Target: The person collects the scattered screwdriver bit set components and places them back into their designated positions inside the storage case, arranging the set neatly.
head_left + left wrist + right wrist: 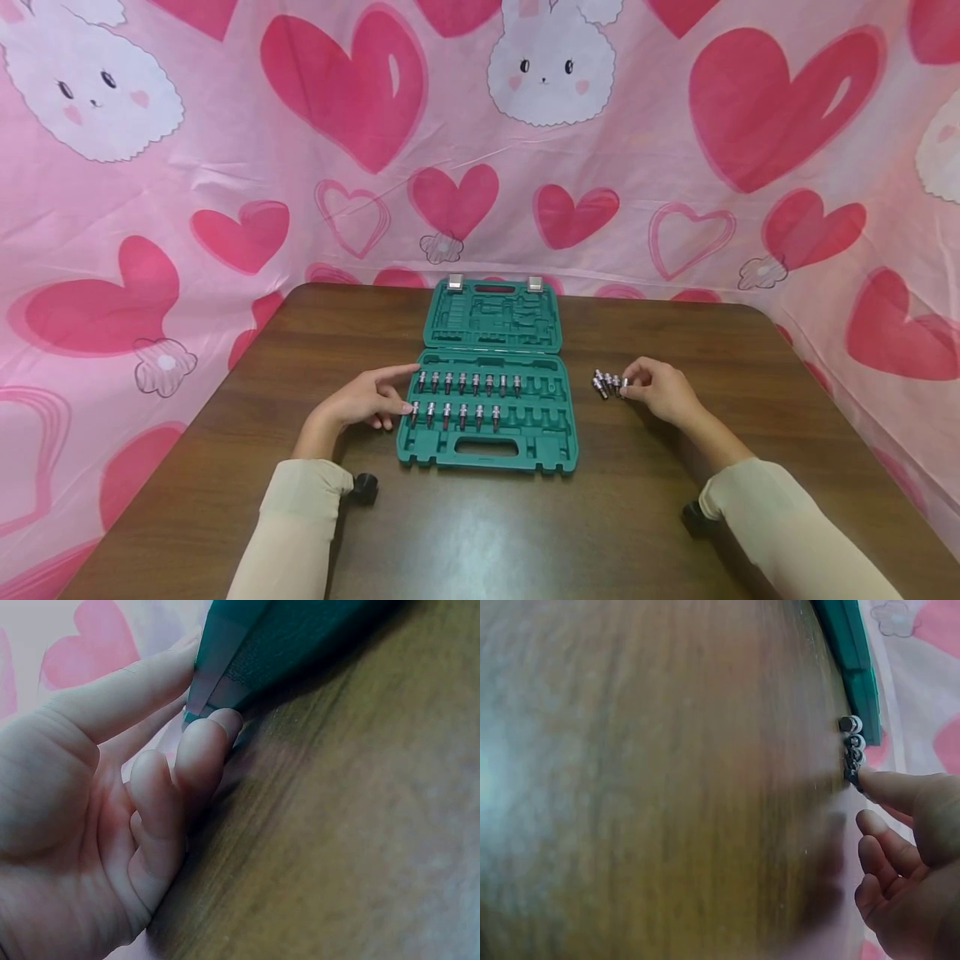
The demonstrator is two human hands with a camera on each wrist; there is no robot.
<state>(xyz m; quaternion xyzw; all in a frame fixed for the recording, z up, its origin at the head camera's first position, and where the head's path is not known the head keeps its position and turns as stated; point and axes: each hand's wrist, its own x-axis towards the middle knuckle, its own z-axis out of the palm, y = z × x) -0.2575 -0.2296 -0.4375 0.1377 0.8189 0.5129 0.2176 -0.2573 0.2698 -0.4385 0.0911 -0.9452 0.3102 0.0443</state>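
Note:
My left hand (360, 398) lies at the left edge of an open green tool case (427, 454), its thumb and straight index finger touching the rim. In the left wrist view the other fingers (157, 795) bend loosely beside the case's side wall (247, 667). Two rows of silver bit sockets (462, 411) sit in the case's slots, leaving bare slots at the right end of each row. Right of the case, my right hand (663, 392) pinches a bit socket (625, 384) between thumb and index finger, at the edge of a small cluster of bit sockets (601, 386).
The case's lid (492, 312) is folded back flat behind its base, with two latches (455, 282) at its far edge. Everything lies on a brown wooden table (480, 533). A pink cloth (465, 100) with hearts and rabbits hangs behind and at both sides.

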